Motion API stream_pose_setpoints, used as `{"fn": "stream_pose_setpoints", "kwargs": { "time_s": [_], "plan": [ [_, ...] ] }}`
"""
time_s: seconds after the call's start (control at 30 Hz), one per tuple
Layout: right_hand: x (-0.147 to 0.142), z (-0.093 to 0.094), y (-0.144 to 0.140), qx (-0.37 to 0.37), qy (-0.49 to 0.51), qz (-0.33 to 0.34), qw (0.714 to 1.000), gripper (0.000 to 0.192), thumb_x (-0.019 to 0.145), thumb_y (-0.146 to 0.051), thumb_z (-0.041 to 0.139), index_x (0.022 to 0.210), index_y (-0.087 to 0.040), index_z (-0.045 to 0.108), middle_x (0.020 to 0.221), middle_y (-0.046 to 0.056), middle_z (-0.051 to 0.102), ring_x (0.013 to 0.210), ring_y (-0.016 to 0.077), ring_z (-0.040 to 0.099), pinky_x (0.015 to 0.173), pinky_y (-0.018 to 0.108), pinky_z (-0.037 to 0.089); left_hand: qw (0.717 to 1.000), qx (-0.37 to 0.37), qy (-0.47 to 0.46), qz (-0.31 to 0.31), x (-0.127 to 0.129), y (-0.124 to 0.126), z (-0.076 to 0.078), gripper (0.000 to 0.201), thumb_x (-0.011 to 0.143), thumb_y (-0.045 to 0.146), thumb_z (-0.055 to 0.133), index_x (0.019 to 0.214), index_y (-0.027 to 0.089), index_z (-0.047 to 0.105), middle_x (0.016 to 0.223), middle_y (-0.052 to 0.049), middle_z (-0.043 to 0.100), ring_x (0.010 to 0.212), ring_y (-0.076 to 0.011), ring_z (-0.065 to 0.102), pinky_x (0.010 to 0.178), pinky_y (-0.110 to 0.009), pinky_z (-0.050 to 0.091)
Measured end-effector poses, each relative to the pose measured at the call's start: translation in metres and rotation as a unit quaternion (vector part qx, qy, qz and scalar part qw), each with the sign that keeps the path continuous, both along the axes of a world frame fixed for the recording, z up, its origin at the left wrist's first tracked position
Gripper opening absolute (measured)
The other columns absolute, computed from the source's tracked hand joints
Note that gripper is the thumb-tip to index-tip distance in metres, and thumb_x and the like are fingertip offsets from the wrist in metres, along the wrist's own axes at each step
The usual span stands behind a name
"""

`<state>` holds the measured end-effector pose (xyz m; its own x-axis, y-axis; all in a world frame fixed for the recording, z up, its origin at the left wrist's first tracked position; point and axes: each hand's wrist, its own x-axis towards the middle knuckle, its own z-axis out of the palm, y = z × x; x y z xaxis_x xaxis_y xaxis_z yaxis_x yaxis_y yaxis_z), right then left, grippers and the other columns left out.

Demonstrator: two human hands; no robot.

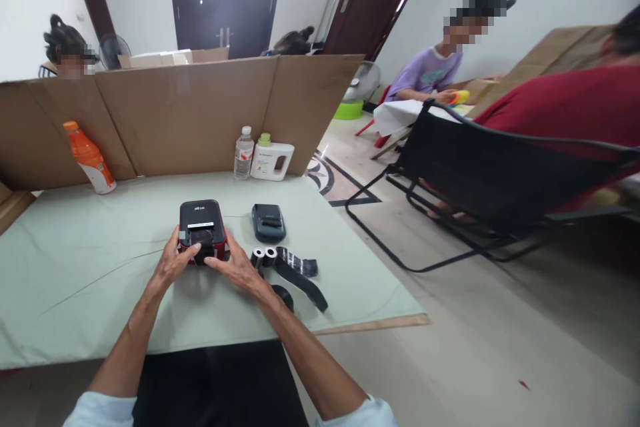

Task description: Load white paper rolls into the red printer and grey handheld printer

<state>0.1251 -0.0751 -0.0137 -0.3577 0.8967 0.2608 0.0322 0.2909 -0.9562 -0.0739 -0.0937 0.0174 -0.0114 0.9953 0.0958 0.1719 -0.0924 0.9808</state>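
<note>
A black and red label printer (203,212) sits on the green cloth in front of me. My left hand (173,259) clasps its left side, the thumb lying on the near edge. From the right, my right hand (237,265) wraps the other side, its thumb by the front. A dark strip (202,253) comes out of the printer's front between the two thumbs. Right of the printer lies a smaller dark portable printer (269,223). Closer to my right hand are two small rolls with white cores (264,254), unrolled black strips (301,277) and a round black roll (283,296), partly behind my forearm.
A cardboard screen (190,120) stands behind the table (100,287). Before it are an orange bottle (90,159), a water bottle (243,155) and a white jug (273,160). Several people sit beyond; a black folding chair (465,173) stands at right.
</note>
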Motion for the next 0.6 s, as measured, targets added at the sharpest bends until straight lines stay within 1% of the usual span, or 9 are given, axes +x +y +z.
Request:
{"fn": "stream_pose_setpoints", "kwargs": {
  "time_s": [0.13,0.23,0.3,0.4,0.47,0.53,0.6],
  "plan": [
    [0.000,-0.005,-0.003,0.002,0.014,-0.004,1.000,0.089,0.081,-0.034,0.080,0.159,-0.024,0.039,0.154,0.011,0.057,0.140,0.0298,0.055,0.121,0.049,0.042,0.999,-0.021,0.012,-0.027,-0.012,-0.001,0.001,0.090,0.079,0.045,0.081,0.156,0.017,0.044,0.144,-0.016,0.063,0.122,-0.0332,0.067,0.092,-0.041,0.061],
    [0.001,-0.010,-0.005,-0.008,0.034,0.007,0.999,0.095,0.078,-0.024,0.079,0.162,-0.024,0.034,0.154,0.011,0.056,0.137,0.0287,0.057,0.120,0.047,0.043,0.997,-0.004,0.027,-0.069,-0.025,-0.002,0.001,0.091,0.079,0.035,0.078,0.160,0.021,0.040,0.150,-0.014,0.058,0.123,-0.0314,0.065,0.092,-0.039,0.061],
    [0.001,-0.013,-0.004,0.001,0.044,0.024,0.999,0.096,0.077,-0.017,0.075,0.162,-0.025,0.032,0.152,0.011,0.058,0.133,0.0277,0.060,0.118,0.045,0.045,0.994,0.015,0.064,-0.085,-0.034,-0.002,-0.002,0.094,0.078,0.028,0.076,0.164,0.024,0.035,0.152,-0.014,0.057,0.124,-0.0301,0.064,0.093,-0.039,0.060],
    [0.000,-0.016,0.000,0.029,0.045,0.033,0.998,0.097,0.076,-0.011,0.069,0.164,-0.024,0.029,0.151,0.010,0.059,0.132,0.0276,0.061,0.117,0.045,0.046,0.983,0.044,0.167,-0.067,-0.044,-0.001,-0.012,0.098,0.078,0.024,0.073,0.166,0.028,0.030,0.156,-0.014,0.053,0.124,-0.0297,0.063,0.090,-0.039,0.060],
    [-0.002,-0.017,0.004,0.039,0.034,0.022,0.998,0.099,0.074,-0.010,0.069,0.164,-0.023,0.029,0.150,0.011,0.060,0.133,0.0288,0.060,0.118,0.046,0.046,0.970,0.069,0.229,-0.046,-0.046,0.000,-0.019,0.097,0.079,0.023,0.072,0.166,0.028,0.030,0.160,-0.015,0.049,0.126,-0.0298,0.062,0.089,-0.039,0.060],
    [-0.004,-0.018,0.009,0.039,0.019,0.005,0.999,0.097,0.074,-0.011,0.070,0.162,-0.022,0.032,0.148,0.012,0.061,0.132,0.0302,0.061,0.117,0.048,0.047,0.959,0.091,0.268,-0.031,-0.046,0.002,-0.024,0.094,0.080,0.022,0.071,0.165,0.027,0.032,0.160,-0.015,0.049,0.126,-0.0293,0.062,0.088,-0.038,0.061],
    [-0.006,-0.021,0.013,0.036,0.012,-0.009,0.999,0.096,0.074,-0.014,0.073,0.161,-0.022,0.034,0.148,0.012,0.061,0.133,0.0312,0.061,0.117,0.050,0.047,0.951,0.108,0.290,-0.021,-0.045,0.004,-0.027,0.091,0.082,0.024,0.071,0.165,0.027,0.033,0.157,-0.015,0.051,0.125,-0.0288,0.062,0.087,-0.038,0.061]
  ]
}}
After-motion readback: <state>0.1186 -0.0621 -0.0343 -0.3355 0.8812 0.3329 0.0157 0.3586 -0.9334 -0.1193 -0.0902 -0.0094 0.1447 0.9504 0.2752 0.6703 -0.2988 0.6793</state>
